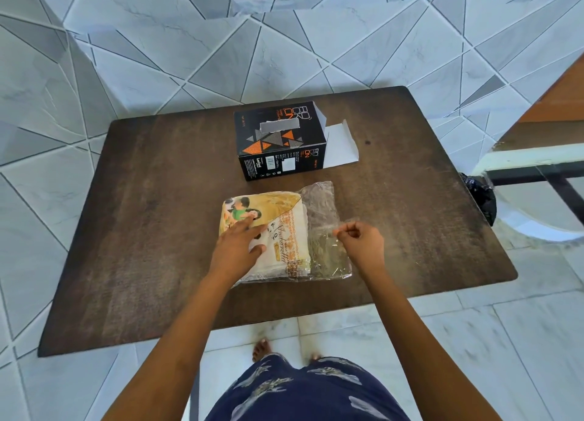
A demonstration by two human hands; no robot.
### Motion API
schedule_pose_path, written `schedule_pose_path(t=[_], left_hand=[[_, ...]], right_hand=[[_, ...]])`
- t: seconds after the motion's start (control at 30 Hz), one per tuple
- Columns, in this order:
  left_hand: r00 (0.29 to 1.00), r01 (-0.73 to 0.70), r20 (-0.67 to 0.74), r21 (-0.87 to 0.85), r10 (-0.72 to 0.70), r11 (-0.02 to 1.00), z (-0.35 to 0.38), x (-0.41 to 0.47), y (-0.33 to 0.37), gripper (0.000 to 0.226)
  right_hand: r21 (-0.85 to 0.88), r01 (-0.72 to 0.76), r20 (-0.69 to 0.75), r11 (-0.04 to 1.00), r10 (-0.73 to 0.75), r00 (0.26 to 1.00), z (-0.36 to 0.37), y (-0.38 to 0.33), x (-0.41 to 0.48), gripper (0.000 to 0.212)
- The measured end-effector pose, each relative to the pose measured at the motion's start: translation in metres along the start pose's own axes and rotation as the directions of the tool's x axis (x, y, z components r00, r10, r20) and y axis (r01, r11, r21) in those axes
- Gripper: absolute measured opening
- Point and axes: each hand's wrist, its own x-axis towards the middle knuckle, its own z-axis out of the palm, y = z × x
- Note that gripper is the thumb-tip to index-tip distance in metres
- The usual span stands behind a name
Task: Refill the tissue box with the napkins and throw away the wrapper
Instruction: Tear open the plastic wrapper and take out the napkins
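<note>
A black and orange tissue box [278,142] stands on the dark wooden table [151,224], its right end flap [341,149] open. Nearer to me lies a napkin pack [284,228] in a printed yellow and white wrapper whose clear right end [322,212] is loose and crinkled. My left hand [240,247] presses flat on the pack's left part, fingers spread. My right hand [360,243] pinches the clear wrapper's edge at the pack's right side, fingers curled shut on it.
A black plastic bag [480,193] hangs at the table's right edge beside a white chair frame [518,161]. Tiled floor surrounds the table. My bare feet [262,349] stand just in front of the near edge.
</note>
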Motion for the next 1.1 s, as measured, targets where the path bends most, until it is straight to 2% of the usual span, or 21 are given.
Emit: schedule_pose_path(t=[0.1, 0.23, 0.43, 0.5, 0.6, 0.63, 0.73, 0.8, 0.87, 0.9, 0.97, 1.1], left_hand=[[1.0, -0.009, 0.0, -0.019, 0.009, 1.0, -0.002, 0.0, -0.001, 0.049], [1.0, 0.004, 0.017, -0.018, -0.004, 1.0, -0.004, -0.001, -0.002, 0.049], [0.999, 0.004, 0.036, 0.01, -0.004, 1.0, -0.008, -0.002, 0.001, 0.049], [1.0, 0.003, -0.027, -0.001, -0.003, 1.0, -0.011, -0.003, 0.009, 0.041], [0.975, -0.063, -0.218, -0.135, 0.033, 0.989, -0.02, -0.003, 0.035, 0.025], [0.973, -0.09, -0.226, -0.195, 0.045, 0.977, -0.023, -0.002, 0.047, 0.021], [0.98, -0.18, -0.136, -0.295, 0.145, 0.938, -0.024, 0.008, 0.078, 0.015], [0.978, -0.208, -0.079, -0.272, 0.193, 0.939, -0.02, 0.016, 0.09, 0.015], [0.981, -0.191, -0.008, -0.266, 0.195, 0.945, -0.015, 0.022, 0.098, 0.024], [0.98, -0.184, 0.021, -0.263, 0.196, 0.947, -0.011, 0.024, 0.1, 0.027], [0.981, -0.179, 0.026, -0.263, 0.192, 0.948, -0.007, 0.026, 0.105, 0.025], [0.988, -0.156, -0.038, -0.313, 0.152, 0.937, -0.001, 0.027, 0.108, 0.006]], right_hand=[[0.363, -0.076, 0.162, 0.929, 0.017, 0.987, -0.003, -0.007, -0.001, 0.016], [0.543, -0.138, 0.187, 0.828, 0.04, 0.982, 0.0, -0.006, 0.0, 0.017], [0.552, -0.106, 0.169, 0.827, 0.014, 0.986, 0.0, -0.006, -0.004, 0.013], [0.508, -0.105, 0.112, 0.855, 0.055, 0.992, 0.004, -0.004, -0.005, 0.013], [0.545, -0.199, 0.076, 0.815, 0.189, 0.979, 0.006, 0.003, -0.003, 0.009], [0.544, -0.205, 0.053, 0.814, 0.21, 0.976, 0.006, 0.007, -0.001, 0.012], [0.393, -0.147, -0.017, 0.908, 0.167, 0.986, -0.001, 0.024, 0.006, 0.021], [0.327, -0.196, 0.132, 0.924, 0.16, 0.978, -0.005, 0.028, 0.01, 0.018], [0.321, -0.292, 0.34, 0.901, 0.178, 0.923, -0.009, 0.029, 0.014, 0.008], [0.319, -0.314, 0.394, 0.895, 0.176, 0.902, -0.01, 0.029, 0.015, 0.01], [0.319, -0.314, 0.419, 0.894, 0.164, 0.893, -0.012, 0.027, 0.016, 0.011], [0.324, -0.302, 0.363, 0.897, 0.177, 0.915, -0.013, 0.027, 0.02, 0.015]])
